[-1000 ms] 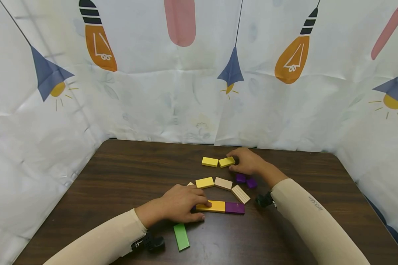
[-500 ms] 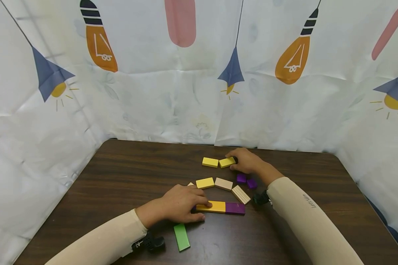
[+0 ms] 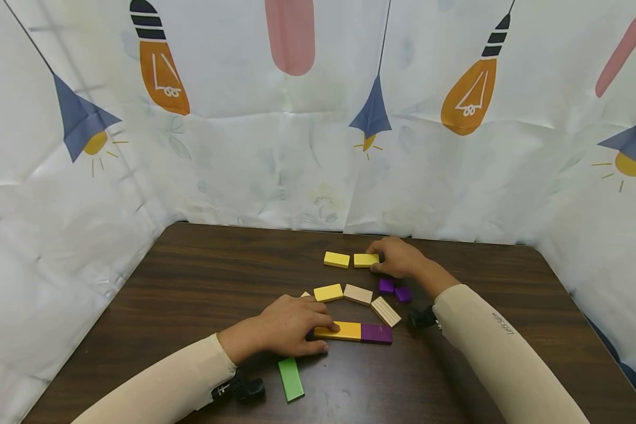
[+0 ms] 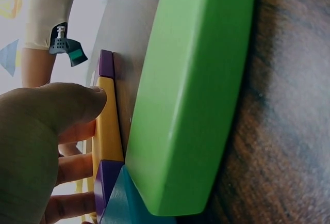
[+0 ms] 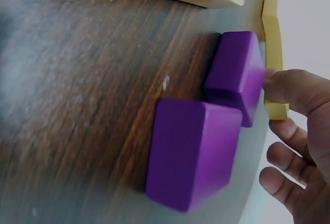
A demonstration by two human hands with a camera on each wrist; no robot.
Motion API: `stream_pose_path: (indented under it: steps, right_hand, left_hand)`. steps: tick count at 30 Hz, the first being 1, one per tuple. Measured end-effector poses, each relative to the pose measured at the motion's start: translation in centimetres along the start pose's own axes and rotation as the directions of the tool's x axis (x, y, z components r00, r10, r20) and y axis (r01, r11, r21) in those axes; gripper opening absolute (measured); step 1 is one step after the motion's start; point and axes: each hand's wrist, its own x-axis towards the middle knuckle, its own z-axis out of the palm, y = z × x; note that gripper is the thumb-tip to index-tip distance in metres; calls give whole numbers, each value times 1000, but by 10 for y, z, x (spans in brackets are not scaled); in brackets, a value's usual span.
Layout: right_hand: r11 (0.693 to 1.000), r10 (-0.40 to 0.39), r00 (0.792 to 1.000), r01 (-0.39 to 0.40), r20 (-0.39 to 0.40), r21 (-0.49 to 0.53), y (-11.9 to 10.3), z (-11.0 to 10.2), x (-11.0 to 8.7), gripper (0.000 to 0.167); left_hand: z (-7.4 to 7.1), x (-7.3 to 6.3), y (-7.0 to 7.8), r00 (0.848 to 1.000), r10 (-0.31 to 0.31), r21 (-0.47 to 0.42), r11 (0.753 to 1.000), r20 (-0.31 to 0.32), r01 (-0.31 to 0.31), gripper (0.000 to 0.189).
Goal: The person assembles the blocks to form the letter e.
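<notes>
At the back of the table my right hand (image 3: 397, 259) pinches the right end of a yellow block (image 3: 366, 261) between thumb and fingers. To its left, with a small gap, lies a second yellow block (image 3: 336, 259). My left hand (image 3: 291, 327) rests with fingers outstretched on a row of blocks, one finger touching the orange block (image 3: 347, 331). A purple block (image 3: 376, 334) adjoins the orange one on the right. In the left wrist view, another purple block (image 4: 106, 177) and a teal block (image 4: 121, 201) show at the row's near end, by the fingers.
Behind the row curves an arc with a yellow block (image 3: 328, 292), a plain wooden block (image 3: 358, 294) and a striped wooden block (image 3: 386, 311). Two small purple blocks (image 5: 193, 152) lie below the right wrist. A green block (image 3: 291, 380) lies near the left wrist.
My right hand has turned the right yellow block from slanted to nearly level and shifted it slightly right, widening the gap to its neighbour. The left hand stays in place.
</notes>
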Motion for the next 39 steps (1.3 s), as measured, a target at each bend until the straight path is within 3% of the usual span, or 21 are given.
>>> stream_pose_path:
  steps: [12,22,39]
  right_hand:
    - [999,-16,996,13,-92,-38,-2,-15,-22,36]
    - [999,1,997,-5,-75,-54,-8,-17,-44,40]
    - [997,5,992,-15,-129,-70,-18,-8,-75,35]
  left_hand:
    - [-1,0,0,1000,-4,-6,1000,-1,4,36]
    - [0,0,0,1000,-6,-10,1000,5,6,35]
    - [3,0,-1,1000,-1,-7,1000,-6,0,35]
